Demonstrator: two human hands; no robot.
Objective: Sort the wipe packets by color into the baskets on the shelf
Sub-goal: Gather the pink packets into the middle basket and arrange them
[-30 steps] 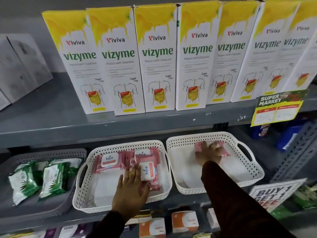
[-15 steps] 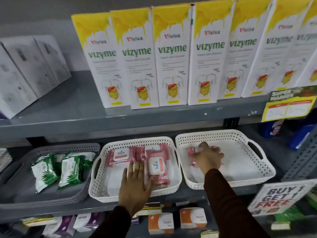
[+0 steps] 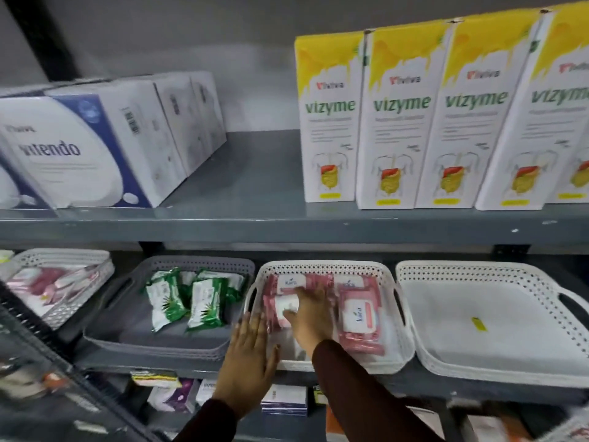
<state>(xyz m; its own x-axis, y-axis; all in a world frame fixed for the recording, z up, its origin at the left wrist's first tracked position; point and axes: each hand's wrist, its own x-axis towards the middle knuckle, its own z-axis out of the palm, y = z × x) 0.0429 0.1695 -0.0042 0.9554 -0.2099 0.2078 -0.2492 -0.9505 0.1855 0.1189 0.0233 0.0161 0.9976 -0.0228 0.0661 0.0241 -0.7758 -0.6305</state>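
Note:
Several pink wipe packets (image 3: 358,314) lie in the middle white basket (image 3: 322,266). My right hand (image 3: 310,311) reaches into this basket and grips one pink wipe packet (image 3: 280,306), pressing it down at the left side. My left hand (image 3: 251,362) rests flat, fingers spread, against the basket's front left rim and holds nothing. To the left, a grey basket (image 3: 159,339) carries green wipe packets (image 3: 204,301). The white basket on the right (image 3: 478,269) holds only a small yellow sticker (image 3: 479,323).
Another white basket (image 3: 63,256) with pink packets stands at the far left. On the shelf above are tall yellow-and-white Vizyme boxes (image 3: 398,122) and white-and-blue boxes (image 3: 79,148). Small boxes (image 3: 283,400) sit on the shelf below. The upper shelf's edge (image 3: 287,228) hangs over the baskets.
My right hand took the pink packet out of the right basket and carried it left into the middle basket. The right basket has no packets now. My view swung left.

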